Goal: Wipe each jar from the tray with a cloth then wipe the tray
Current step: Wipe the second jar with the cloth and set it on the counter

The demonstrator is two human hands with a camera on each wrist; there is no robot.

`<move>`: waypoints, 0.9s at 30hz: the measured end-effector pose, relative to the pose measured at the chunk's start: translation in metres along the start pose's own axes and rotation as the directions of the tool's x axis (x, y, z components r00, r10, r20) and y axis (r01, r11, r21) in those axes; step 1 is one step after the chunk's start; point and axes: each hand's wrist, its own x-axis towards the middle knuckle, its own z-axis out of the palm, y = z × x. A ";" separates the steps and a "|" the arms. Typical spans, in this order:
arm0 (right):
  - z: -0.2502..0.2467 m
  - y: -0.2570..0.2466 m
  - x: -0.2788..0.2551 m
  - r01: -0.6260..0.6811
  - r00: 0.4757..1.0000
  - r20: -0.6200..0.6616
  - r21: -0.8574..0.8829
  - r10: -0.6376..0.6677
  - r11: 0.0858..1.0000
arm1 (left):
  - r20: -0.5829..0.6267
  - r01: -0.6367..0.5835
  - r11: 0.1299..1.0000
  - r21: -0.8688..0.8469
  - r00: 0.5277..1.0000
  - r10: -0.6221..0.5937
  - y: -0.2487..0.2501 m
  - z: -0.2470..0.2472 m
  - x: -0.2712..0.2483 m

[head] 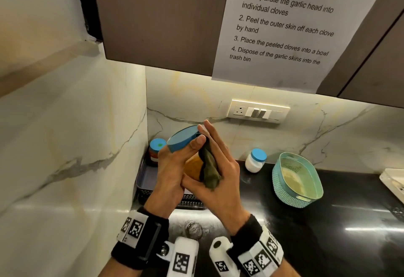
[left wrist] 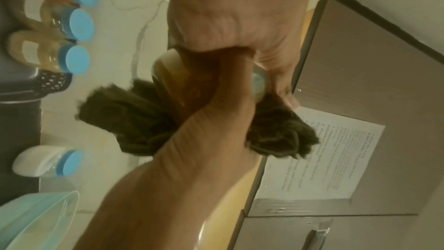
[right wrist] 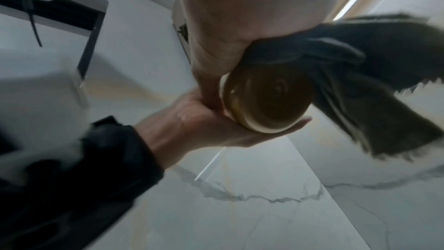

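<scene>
My left hand (head: 170, 167) grips a tilted jar (head: 193, 165) with brown contents and a blue lid (head: 181, 140), raised above the dark tray (head: 143, 180). My right hand (head: 226, 167) presses a dark olive cloth (head: 209, 167) to the jar's side, fingers straight up past the lid. In the left wrist view its thumb (left wrist: 228, 83) lies across the jar (left wrist: 173, 83), and the cloth (left wrist: 125, 117) bunches out on both sides. The right wrist view shows the jar's base (right wrist: 266, 100) cupped by my left hand (right wrist: 206, 126). Three blue-lidded jars (left wrist: 72, 24) stand in the tray (left wrist: 21, 86).
A white jar (head: 255, 160) with a blue lid stands on the black counter by the back wall. A teal basket (head: 297, 180) sits to its right, a white container (head: 393, 182) at the right edge. Marble wall closes the left; a cabinet with a paper sheet (head: 284, 25) hangs overhead.
</scene>
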 end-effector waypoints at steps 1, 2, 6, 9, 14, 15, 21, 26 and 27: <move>-0.001 0.002 0.003 -0.042 0.999 0.013 0.059 0.042 0.997 | -0.026 -0.005 1.000 0.019 1.000 0.006 -0.001 0.002 0.000; -0.002 0.003 0.005 -0.109 0.994 0.045 0.141 0.104 0.984 | -0.049 -0.013 0.999 0.046 0.999 0.015 -0.001 0.003 -0.002; -0.002 -0.002 0.007 -0.248 0.969 0.075 0.260 0.236 0.933 | -0.074 -0.011 0.996 0.090 0.997 0.017 0.001 0.004 -0.002; 0.002 0.006 -0.002 -0.062 0.998 -0.025 0.061 0.063 0.996 | -0.072 0.047 0.999 -0.002 0.996 -0.047 -0.002 0.004 -0.001; -0.016 0.015 0.003 -0.197 0.980 0.075 0.208 0.185 0.958 | -0.039 0.067 0.997 0.042 0.997 -0.065 -0.010 -0.004 -0.001; -0.025 0.012 0.008 -0.307 0.951 0.104 0.250 0.290 0.918 | 0.010 0.088 0.994 0.066 0.996 -0.089 -0.007 -0.008 0.002; -0.045 -0.002 0.027 -0.510 0.850 0.338 0.336 0.404 0.792 | 0.273 0.153 0.985 0.074 0.947 -0.168 0.012 -0.010 0.012; -0.019 -0.021 0.013 -0.197 0.980 0.088 0.251 0.181 0.948 | 0.234 0.044 0.997 0.059 0.971 -0.057 0.011 -0.007 0.013; -0.013 -0.023 0.008 -0.105 0.994 0.044 0.192 0.098 0.976 | 0.242 0.035 0.998 0.044 0.969 -0.044 0.010 -0.007 0.011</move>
